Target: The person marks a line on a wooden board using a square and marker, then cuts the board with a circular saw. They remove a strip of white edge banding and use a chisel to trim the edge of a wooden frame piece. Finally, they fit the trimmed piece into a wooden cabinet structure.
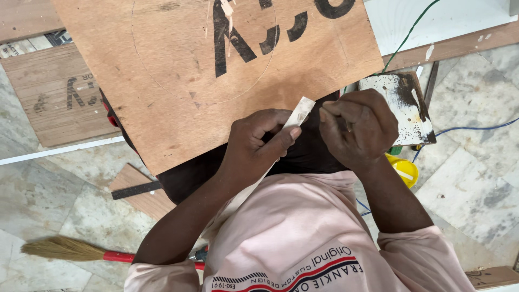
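Pale strip point(299, 114) — between both hands point(303, 135).

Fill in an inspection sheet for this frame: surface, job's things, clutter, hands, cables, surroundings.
Surface: plywood sheet with a scribed circle and black stencilled marks.
Job's things: pale strip at the sheet's near edge.
Clutter: broom, wood offcut, yellow lid, stained metal plate.
Hands: left hand pinches the strip; right hand is closed beside it.
Cables: green wire, blue wire.
Surroundings: marble-tile floor, second marked board.
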